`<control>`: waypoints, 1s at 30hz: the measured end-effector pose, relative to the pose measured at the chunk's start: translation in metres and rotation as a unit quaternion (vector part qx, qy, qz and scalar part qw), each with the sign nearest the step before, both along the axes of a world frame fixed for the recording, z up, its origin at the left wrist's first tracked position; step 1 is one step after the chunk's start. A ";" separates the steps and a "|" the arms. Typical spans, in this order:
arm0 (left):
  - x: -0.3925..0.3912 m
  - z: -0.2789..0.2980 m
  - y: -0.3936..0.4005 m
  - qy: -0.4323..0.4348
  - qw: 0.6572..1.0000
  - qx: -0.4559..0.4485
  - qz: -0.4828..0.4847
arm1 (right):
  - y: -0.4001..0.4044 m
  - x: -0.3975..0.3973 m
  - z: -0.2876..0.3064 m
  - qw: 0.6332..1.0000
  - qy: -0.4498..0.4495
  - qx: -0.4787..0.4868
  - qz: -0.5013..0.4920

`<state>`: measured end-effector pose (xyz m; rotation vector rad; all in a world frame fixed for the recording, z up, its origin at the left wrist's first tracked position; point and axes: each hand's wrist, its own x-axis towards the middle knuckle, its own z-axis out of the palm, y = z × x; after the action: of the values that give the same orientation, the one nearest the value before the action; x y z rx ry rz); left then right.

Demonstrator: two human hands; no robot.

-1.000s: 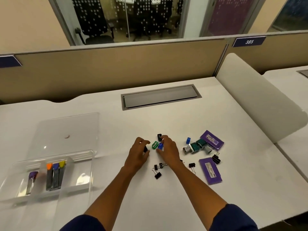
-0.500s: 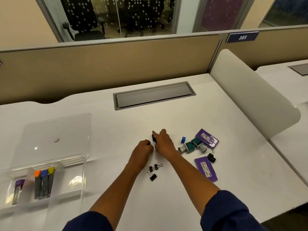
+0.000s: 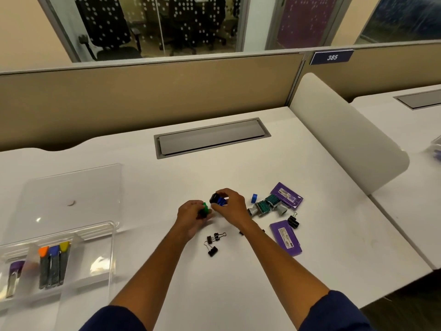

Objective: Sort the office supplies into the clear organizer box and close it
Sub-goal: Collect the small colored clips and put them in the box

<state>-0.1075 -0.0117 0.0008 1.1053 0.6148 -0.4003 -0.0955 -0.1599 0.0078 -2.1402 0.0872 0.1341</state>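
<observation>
Both hands have gathered up small pieces since a moment ago: the left hand now grips a green clip, the right hand pinches black and blue clips at mid-frame. Nearest, at lower left, the clear organizer box lies open, holding capped markers only. Binder clips, purple packets and stamps remain loose on the desk, so most sorting is left. Far right, a partition tag reads 385.

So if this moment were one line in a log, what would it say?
left hand: holds green piece | right hand: holds blue and black pieces | organizer box: open, pens inside | binder clips: on desk
</observation>
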 end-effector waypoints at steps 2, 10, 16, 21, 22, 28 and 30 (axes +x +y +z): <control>-0.002 0.001 -0.006 0.021 0.997 -0.075 0.018 | 0.000 -0.008 0.014 0.999 0.007 0.048 0.017; -0.002 0.009 -0.045 0.056 0.973 -0.216 0.054 | -0.004 -0.026 0.037 0.990 0.012 -0.014 0.138; 0.006 0.018 -0.052 0.059 0.983 -0.170 0.034 | -0.045 -0.012 0.026 0.992 -0.099 -0.078 -0.004; 0.003 0.020 -0.041 0.051 0.988 -0.140 0.038 | -0.079 0.010 0.008 0.948 0.023 -0.317 0.010; 0.001 0.020 -0.039 0.051 0.988 -0.138 0.040 | -0.082 0.013 0.009 0.938 0.050 -0.342 0.032; -0.007 0.020 -0.017 0.059 0.985 -0.143 0.078 | -0.066 0.022 0.012 0.947 0.034 -0.314 0.064; -0.009 0.020 -0.009 0.055 0.981 -0.157 0.095 | -0.048 0.017 0.013 0.980 -0.043 -0.187 0.058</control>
<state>-0.1167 -0.0207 0.0208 0.7193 0.7220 -0.3794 -0.0784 -0.2079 0.0211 -2.5254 -0.0690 0.0972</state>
